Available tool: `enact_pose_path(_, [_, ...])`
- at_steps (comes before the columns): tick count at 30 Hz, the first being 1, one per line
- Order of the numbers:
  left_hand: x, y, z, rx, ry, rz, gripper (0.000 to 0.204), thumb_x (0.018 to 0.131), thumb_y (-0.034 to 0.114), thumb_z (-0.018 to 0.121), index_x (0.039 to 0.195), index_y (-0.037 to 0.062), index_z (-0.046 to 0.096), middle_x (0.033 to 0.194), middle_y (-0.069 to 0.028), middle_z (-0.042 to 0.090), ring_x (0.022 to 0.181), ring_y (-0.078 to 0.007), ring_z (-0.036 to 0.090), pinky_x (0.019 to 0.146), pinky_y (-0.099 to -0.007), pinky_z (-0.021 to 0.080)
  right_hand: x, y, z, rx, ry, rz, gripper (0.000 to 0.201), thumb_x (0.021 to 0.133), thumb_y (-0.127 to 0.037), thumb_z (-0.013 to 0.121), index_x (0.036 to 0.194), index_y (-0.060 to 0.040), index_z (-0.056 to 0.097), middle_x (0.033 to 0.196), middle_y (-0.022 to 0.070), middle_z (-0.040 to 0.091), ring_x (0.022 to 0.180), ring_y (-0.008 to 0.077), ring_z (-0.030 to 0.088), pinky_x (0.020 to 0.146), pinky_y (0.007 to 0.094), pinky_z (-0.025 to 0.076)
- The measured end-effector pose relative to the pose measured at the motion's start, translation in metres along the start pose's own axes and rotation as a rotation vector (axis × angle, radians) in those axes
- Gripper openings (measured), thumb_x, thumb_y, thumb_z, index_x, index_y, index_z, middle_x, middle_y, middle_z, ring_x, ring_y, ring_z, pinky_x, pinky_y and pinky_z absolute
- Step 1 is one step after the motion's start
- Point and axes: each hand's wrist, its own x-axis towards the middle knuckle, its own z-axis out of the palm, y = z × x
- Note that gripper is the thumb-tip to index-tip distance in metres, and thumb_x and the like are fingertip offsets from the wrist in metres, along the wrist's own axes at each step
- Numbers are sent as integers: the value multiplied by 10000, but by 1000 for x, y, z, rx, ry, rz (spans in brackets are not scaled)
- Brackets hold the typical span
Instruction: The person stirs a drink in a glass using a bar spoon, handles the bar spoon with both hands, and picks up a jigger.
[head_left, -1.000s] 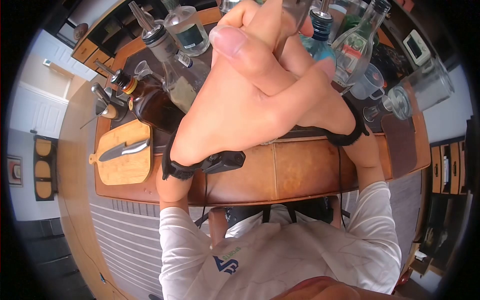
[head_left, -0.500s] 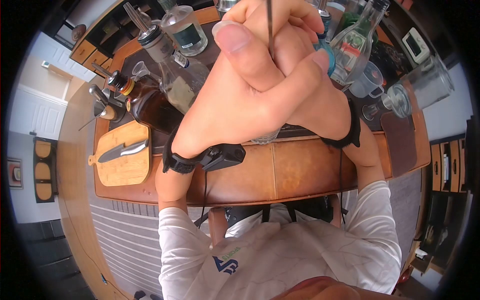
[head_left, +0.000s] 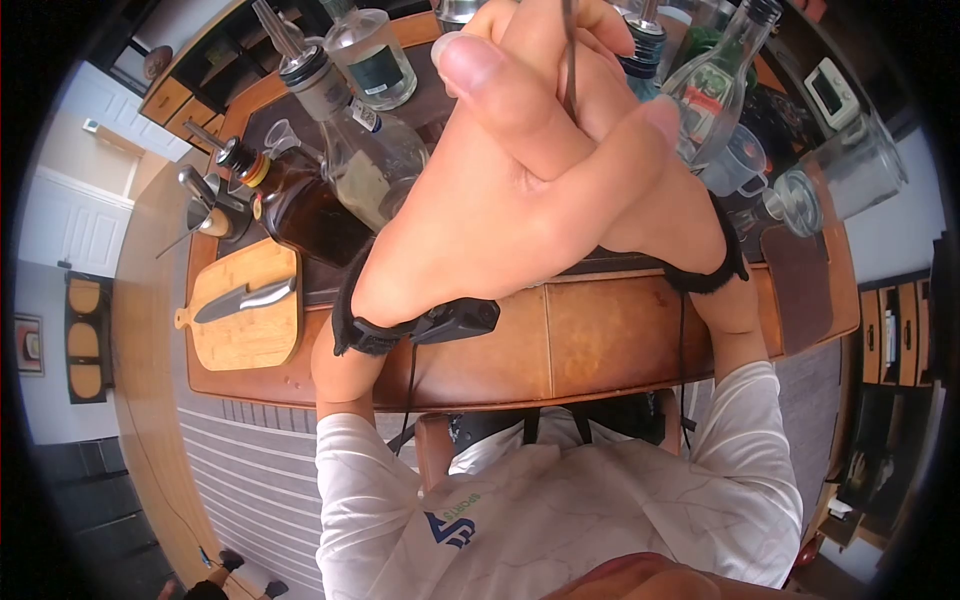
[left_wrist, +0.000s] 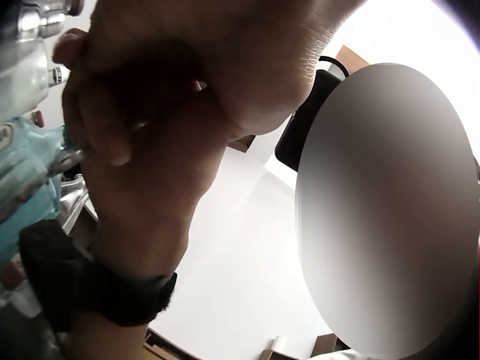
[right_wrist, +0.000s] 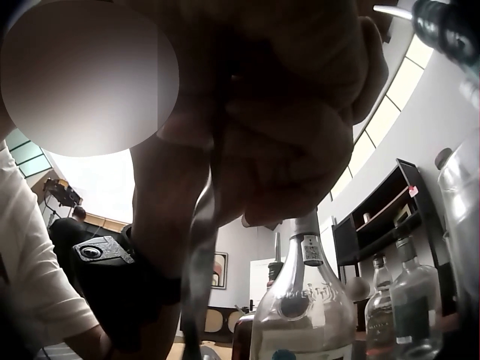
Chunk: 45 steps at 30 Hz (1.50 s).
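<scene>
My left hand [head_left: 470, 220] and right hand [head_left: 655, 205] meet high over the near side of the table, overlapping each other in the head view. Between them runs a thin metal bar spoon [head_left: 570, 55]. Its twisted shaft [right_wrist: 201, 262] runs down from the curled fingers in the right wrist view. My right fingers grip the shaft, which shows beside them in the left wrist view. The left hand's fingers lie bent close around the same spot, and I cannot tell whether they grip it too. The spoon's ends are out of sight.
Bottles with pourers stand beyond, among them a brown bottle [head_left: 310, 205], a clear bottle [head_left: 365, 170] and a labelled bottle [head_left: 710, 95]. A knife [head_left: 245, 300] lies on a wooden board [head_left: 250, 345] at left. A plastic measuring cup [head_left: 738, 165] and a timer [head_left: 832, 92] stand right.
Both hands shift slightly, left then back right, with the spoon's shaft swinging along. A textured glass below them half a second ago is now hidden. A person's feet appear at lower left.
</scene>
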Motion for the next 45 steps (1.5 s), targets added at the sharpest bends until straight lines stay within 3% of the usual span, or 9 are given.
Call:
enact_pose_path(8, [2,-11,-5,255,-79,126,376,837,138,718,1128,-46,567,1011,-194,591,923,-282,605,838,-392,484,1,-2,0,-53,54,8,500,890,-86,683,1355,-240,584,976,112,566,825,268,590,656,376,449])
enact_pose_path(10, [2,-30,-2,567,0,577,401,842,171,730,1124,-61,563,1008,-200,584,930,-294,593,831,-410,475,-5,5,-1,-134,-7,-36,528,887,-77,682,1375,-250,576,978,108,565,831,260,579,659,372,446])
enact_pose_path(11, [1,-23,-2,567,0,576,401,842,171,730,1124,-61,563,1008,-200,584,930,-294,593,831,-410,475,-7,9,0,-214,-67,-82,556,885,-67,680,1394,-260,569,979,104,564,837,252,567,662,368,442])
enact_pose_path(13, [-2,2,-2,37,6,-220,397,843,189,738,1110,-55,573,997,-193,581,917,-288,582,819,-412,468,-6,15,6,-137,-4,-99,564,886,-68,680,1403,-262,567,976,103,559,841,249,554,665,370,439])
enact_pose_path(18, [4,-1,-3,318,13,19,349,842,196,735,1062,-32,586,975,-176,579,893,-276,576,812,-403,464,12,-12,-12,-126,-219,167,563,877,-73,674,1402,-249,577,1001,104,552,862,255,529,676,384,432])
enact_pose_path(29, [6,7,10,337,97,111,334,819,106,733,1089,-34,593,925,-145,609,902,-256,594,835,-413,476,8,3,30,-24,462,-98,420,865,-116,656,1272,-208,608,1020,155,566,805,312,600,622,416,458])
enact_pose_path(32, [4,-10,5,106,42,98,338,824,94,726,1106,-38,595,939,-152,623,891,-252,609,815,-404,484,21,-20,-11,-432,-120,-72,290,855,-165,674,1138,-124,630,933,151,606,694,307,615,548,408,440])
enact_pose_path(35, [5,-16,-2,-49,5,90,341,827,86,721,1117,-41,596,948,-157,632,884,-249,619,801,-397,490,14,-11,1,-13,13,256,228,836,-194,696,992,-44,622,786,133,635,613,317,631,502,429,430])
enact_pose_path(45, [-2,-24,4,-71,30,96,342,839,79,713,1133,-54,598,990,-179,639,905,-281,648,832,-404,517,18,-15,-14,180,14,327,252,793,-205,736,879,-9,603,707,116,646,617,322,653,530,429,460])
